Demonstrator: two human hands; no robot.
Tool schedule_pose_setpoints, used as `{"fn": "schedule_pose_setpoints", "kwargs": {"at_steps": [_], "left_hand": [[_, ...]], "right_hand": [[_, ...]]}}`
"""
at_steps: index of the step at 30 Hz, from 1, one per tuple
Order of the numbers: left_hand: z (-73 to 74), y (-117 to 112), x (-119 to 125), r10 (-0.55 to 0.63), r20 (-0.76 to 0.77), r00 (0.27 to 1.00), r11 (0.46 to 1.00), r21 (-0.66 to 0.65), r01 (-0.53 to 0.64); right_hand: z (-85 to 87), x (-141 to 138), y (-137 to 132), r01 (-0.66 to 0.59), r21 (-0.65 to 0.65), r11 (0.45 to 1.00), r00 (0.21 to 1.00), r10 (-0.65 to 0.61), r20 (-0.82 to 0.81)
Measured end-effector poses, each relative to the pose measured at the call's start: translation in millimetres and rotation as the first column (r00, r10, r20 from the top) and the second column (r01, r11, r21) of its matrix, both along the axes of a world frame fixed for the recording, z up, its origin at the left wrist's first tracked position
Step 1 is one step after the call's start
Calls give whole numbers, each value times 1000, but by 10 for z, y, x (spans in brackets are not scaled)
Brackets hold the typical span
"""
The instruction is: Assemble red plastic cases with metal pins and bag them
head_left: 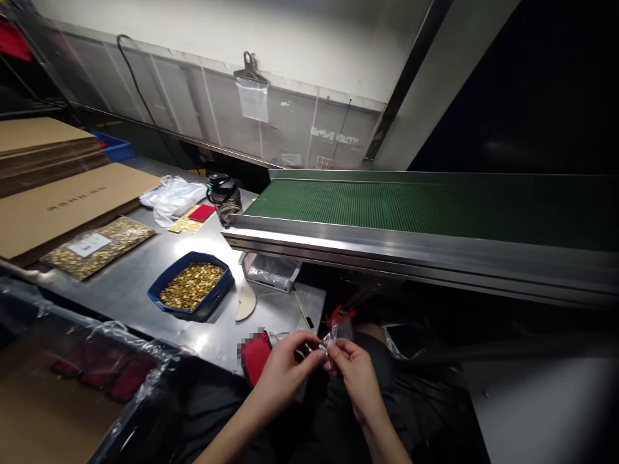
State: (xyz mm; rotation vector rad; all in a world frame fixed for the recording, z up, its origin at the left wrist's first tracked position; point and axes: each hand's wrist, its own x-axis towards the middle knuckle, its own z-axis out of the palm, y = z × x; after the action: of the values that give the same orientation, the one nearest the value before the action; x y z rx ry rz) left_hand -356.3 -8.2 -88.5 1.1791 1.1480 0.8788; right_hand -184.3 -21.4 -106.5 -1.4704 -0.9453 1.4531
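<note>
Over my lap, my left hand [294, 361] and my right hand [351, 364] meet, both pinching a small clear plastic bag [333, 335]. Whether anything is inside the bag I cannot make out. Just left of my left hand, a red pouch with dark edging [256, 354] lies at the table's front edge. A blue tray [223, 293] filled with small gold-coloured pieces [191, 287] stands further left. Between tray and hands are a pale round-edged disc piece [246, 303] and a thin dark-tipped tool [304, 309].
A green conveyor belt [338, 200] with metal rails runs off to the right. Left on the metal table [116, 303] are a bag of gold pieces [111, 241], cardboard [72, 200] and a dark bottle [224, 196]. A plastic-lined box [48, 412] holding red pouches stands at front left.
</note>
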Motion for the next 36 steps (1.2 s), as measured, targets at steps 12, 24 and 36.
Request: {"fn": "schedule_pose_setpoints", "kwargs": {"at_steps": [12,24,36], "left_hand": [[-12,6,348,-357,-167,919,929,43,369],[-312,40,368,5,-376,927,997,77,26],[-668,-1275,-379,-76,-169,983,954,-299,22]], "right_hand": [[19,540,-396,-119,-74,990,862,140,488],[195,396,-442,-233,-137,963,524,243,816],[144,75,-385,-553,-218,804,671,585,455]]}}
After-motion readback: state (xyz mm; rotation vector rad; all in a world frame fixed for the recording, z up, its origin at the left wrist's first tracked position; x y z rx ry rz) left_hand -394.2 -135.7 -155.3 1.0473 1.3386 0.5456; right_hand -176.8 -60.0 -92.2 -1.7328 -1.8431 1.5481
